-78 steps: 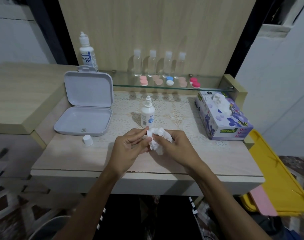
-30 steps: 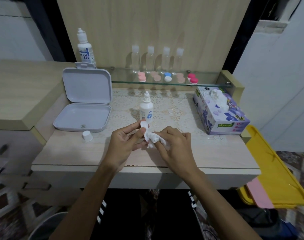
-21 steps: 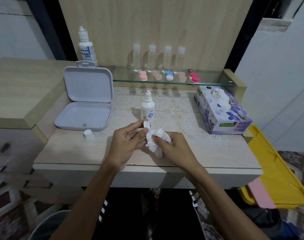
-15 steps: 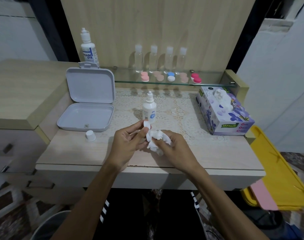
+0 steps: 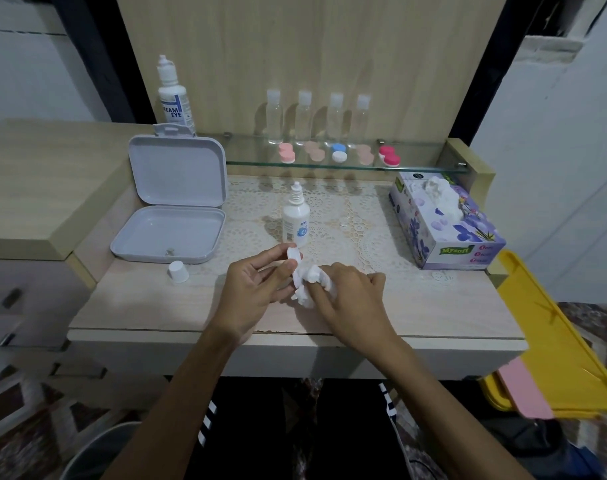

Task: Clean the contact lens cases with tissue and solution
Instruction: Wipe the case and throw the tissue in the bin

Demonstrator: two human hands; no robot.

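My left hand [image 5: 257, 289] pinches a small white contact lens case [image 5: 294, 255] between thumb and fingers above the table's front. My right hand [image 5: 350, 299] grips a crumpled white tissue [image 5: 310, 282] and presses it against the case. Just behind the hands an uncapped white solution bottle [image 5: 296, 220] stands upright on the lace mat. Its white cap [image 5: 177, 271] lies to the left on the table. Several more lens cases [image 5: 338, 153], pink, beige, blue-white and red, sit on the glass shelf [image 5: 253, 157].
An open white box [image 5: 170, 233] lies at the left. A purple tissue box [image 5: 447, 223] stands at the right. A tall solution bottle [image 5: 173, 95] and several clear small bottles [image 5: 317, 116] stand at the back. A yellow bin [image 5: 551, 344] is beyond the table's right edge.
The right hand has kept working the tissue over the case, turning and bunching it. The left hand holds the case in about the same spot.
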